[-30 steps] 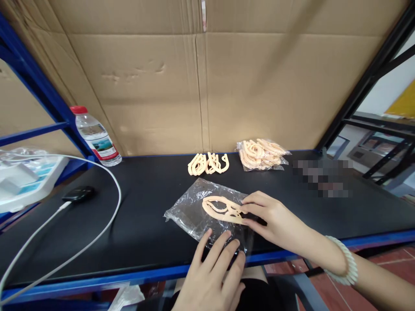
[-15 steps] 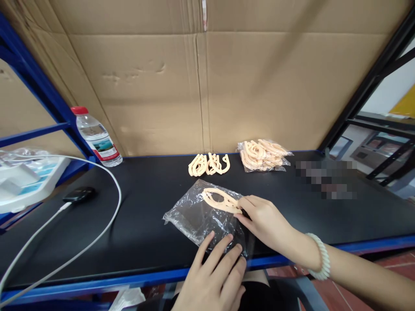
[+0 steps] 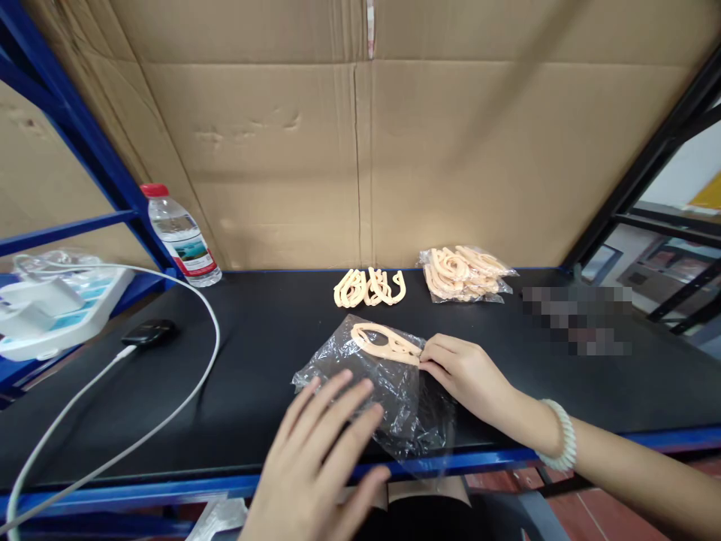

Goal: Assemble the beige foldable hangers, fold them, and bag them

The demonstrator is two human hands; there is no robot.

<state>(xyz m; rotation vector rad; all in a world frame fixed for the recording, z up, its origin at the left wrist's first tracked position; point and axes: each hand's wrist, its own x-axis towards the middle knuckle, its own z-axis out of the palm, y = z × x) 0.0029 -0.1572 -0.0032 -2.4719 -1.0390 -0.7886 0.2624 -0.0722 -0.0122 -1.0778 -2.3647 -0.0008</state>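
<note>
A clear plastic bag (image 3: 388, 383) lies on the black shelf top (image 3: 242, 361) near its front edge. A peach-coloured plastic hook piece (image 3: 383, 342) rests at the bag's far end. My right hand (image 3: 467, 372), with a white bead bracelet on the wrist, pinches the right end of that piece. My left hand (image 3: 321, 451) lies flat with fingers spread on the near left part of the bag. Behind, a loose pile of the same peach hooks (image 3: 369, 287) sits by the cardboard wall, and a filled bag of hooks (image 3: 465, 273) is to its right.
A water bottle with a red cap (image 3: 180, 237) stands at the back left. A white cable (image 3: 169, 406) loops across the left side to a black device (image 3: 149, 330). A white tray (image 3: 50, 312) sits on the blue rack at far left. Cardboard (image 3: 360, 150) walls the back.
My left hand slid left and spread flat over the bag's near left part. My right hand pushed the peach piece farther toward the bag's far end. The camera shifted slightly.
</note>
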